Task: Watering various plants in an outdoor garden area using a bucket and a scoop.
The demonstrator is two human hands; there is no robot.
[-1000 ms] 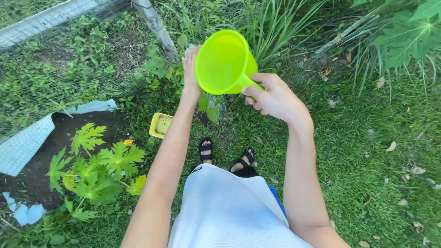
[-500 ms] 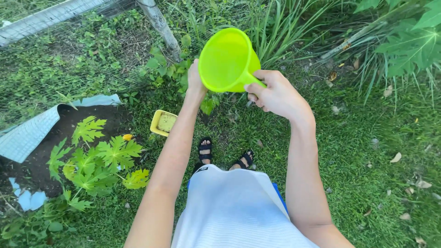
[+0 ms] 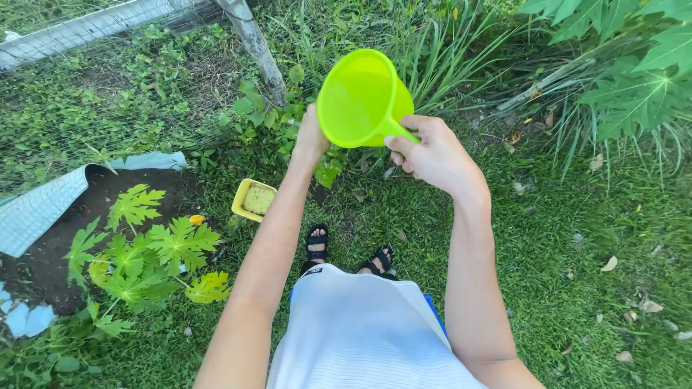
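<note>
My right hand [image 3: 432, 155] grips the handle of a bright lime-green plastic scoop [image 3: 362, 97], held up and tilted with its open mouth facing me. The bowl looks empty. My left hand [image 3: 312, 135] is raised just left of the scoop, its fingers hidden behind the rim, so their grip cannot be seen. Both arms reach out over grass, and my sandalled feet [image 3: 349, 248] stand below.
A small yellow square tray [image 3: 254, 199] lies on the grass left of my feet. A young plant with lobed leaves [image 3: 144, 259] grows in dark soil edged by pale blue sheeting [image 3: 40, 209]. A wooden post [image 3: 256, 47] and wire fence stand behind.
The left hand has dropped from an open, raised pose to lower behind the scoop's rim. The scoop has stayed nearly still. The falling water seen a second ago is gone.
</note>
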